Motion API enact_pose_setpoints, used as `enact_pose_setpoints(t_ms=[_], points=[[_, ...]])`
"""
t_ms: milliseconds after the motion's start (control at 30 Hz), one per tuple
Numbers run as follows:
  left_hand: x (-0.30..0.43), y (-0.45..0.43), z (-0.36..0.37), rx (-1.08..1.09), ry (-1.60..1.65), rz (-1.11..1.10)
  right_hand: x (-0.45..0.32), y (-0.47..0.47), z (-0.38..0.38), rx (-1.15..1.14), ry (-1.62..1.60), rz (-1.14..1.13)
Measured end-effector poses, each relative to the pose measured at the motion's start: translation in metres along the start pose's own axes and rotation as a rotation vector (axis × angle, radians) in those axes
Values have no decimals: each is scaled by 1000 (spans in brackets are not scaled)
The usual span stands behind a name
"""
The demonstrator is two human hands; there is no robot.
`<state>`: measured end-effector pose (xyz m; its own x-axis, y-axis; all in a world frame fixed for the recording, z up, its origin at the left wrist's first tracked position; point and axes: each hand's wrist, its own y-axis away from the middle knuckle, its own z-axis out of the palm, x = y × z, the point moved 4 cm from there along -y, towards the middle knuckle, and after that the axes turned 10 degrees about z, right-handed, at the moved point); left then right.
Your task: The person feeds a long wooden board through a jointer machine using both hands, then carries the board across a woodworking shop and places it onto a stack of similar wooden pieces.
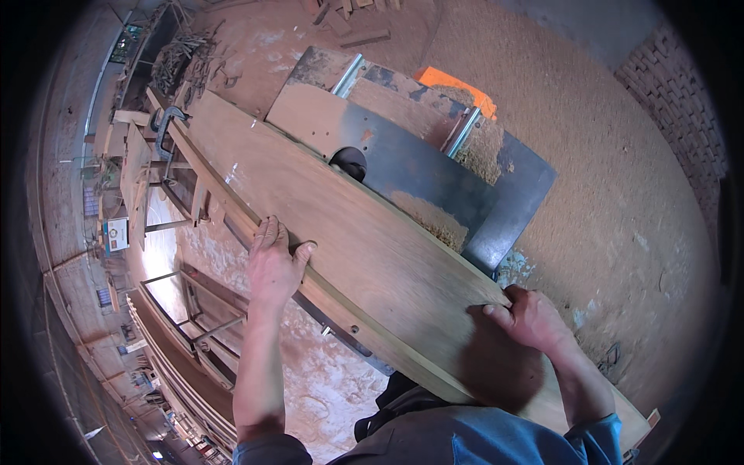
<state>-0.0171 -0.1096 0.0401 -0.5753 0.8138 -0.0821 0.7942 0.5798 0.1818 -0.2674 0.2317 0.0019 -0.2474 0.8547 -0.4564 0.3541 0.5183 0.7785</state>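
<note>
A long, wide wooden panel (372,256) runs diagonally before me, over part of a machine's steel table (412,157). Along its near left side lies a wooden strip (343,308). My left hand (276,261) grips this strip, fingers over its outer side and thumb towards the panel. At the panel's far right edge is my right hand (526,317), its thumb on the top face and its fingers curled over the edge. A metal C-clamp (164,133) sits on the strip's far end. A dark round cutter or spindle (349,163) stands in the table opening, beside the panel's edge.
Sawdust lies on the machine table, between its metal rails (464,132). An orange object (459,87) is behind it. Metal frames (192,314) and long curved wooden pieces (174,378) stand at left. Offcuts (365,38) lie on the floor beyond; a brick stack (674,81) is at upper right.
</note>
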Motion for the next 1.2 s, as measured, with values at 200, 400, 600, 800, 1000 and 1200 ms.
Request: enact_pose_setpoints(t_ms=[200, 400, 600, 800, 1000, 1200], points=[[-1, 5, 2, -14, -1, -8, 4, 0, 8, -19, 61, 25], [-7, 12, 7, 0, 9, -14, 20, 0, 18, -84, 9, -50], [-10, 21, 8, 58, 42, -28, 132, 13, 35, -98, -16, -30], [-14, 22, 9, 81, 86, -85, 99, 44, 21, -35, 99, 80], [9, 49, -24, 319, 184, 25, 58, 90, 4, 136, 285, 120], [157, 77, -88, 351, 264, 881, 40, 145, 17, 418, 372, 34]])
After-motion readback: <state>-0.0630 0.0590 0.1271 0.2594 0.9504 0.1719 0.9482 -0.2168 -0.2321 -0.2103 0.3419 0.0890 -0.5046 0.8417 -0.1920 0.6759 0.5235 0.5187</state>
